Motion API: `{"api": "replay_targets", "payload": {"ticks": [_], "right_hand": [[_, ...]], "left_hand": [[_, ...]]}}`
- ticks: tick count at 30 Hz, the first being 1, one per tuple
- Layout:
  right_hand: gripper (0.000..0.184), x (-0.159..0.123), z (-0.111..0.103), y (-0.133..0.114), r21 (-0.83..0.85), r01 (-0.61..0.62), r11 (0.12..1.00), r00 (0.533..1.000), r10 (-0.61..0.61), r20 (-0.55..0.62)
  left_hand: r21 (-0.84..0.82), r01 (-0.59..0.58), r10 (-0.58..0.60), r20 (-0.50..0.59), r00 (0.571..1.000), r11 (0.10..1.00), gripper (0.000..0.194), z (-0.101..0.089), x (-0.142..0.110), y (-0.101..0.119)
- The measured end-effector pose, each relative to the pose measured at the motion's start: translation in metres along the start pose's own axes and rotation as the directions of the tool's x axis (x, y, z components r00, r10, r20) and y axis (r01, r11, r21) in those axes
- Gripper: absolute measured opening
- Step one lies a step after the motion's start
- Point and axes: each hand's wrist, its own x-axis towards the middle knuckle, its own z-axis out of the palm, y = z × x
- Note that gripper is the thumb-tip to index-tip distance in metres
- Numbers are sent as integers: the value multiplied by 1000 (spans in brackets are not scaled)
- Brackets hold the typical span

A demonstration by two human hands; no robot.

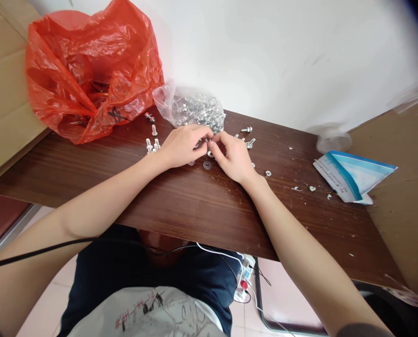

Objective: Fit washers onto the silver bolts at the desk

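Note:
My left hand (182, 146) and my right hand (234, 157) meet over the middle of the table, fingertips pinched together. Between them a bit of small metal shows, but its kind is hidden by the fingers. Just below the fingers lie flat washers, one metal washer (207, 165) in plain sight. To the left of my left hand several bolts stand on their heads, with one bolt (154, 130) apart from the group. Beyond my right hand a bolt with a nut or washer on it (246, 129) lies on its side, and a nut (268, 173) sits nearer.
Behind my hands a clear plastic bag (198, 107) holds many metal fasteners. A red plastic bag (93, 75) stands at the back left of the brown table (195, 206). On the right are a blue-and-white pouch (349, 178), a clear plastic container (333, 140) and cardboard (399, 187).

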Motion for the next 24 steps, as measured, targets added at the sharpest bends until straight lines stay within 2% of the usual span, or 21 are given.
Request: {"api": "replay_targets", "payload": {"ticks": [5, 11, 24], "right_hand": [[25, 0, 0, -1, 6, -9, 1000, 1000, 9, -7], [32, -1, 0, -3, 32, -22, 999, 997, 24, -67], [34, -1, 0, -3, 42, -12, 999, 998, 15, -67]], "left_hand": [[3, -28, 28, -62, 998, 1000, 19, -1, 1, 1], [-2, -46, 45, -114, 992, 999, 21, -2, 2, 5], [-25, -41, 38, -105, 994, 999, 24, 1, 0, 2]]}}
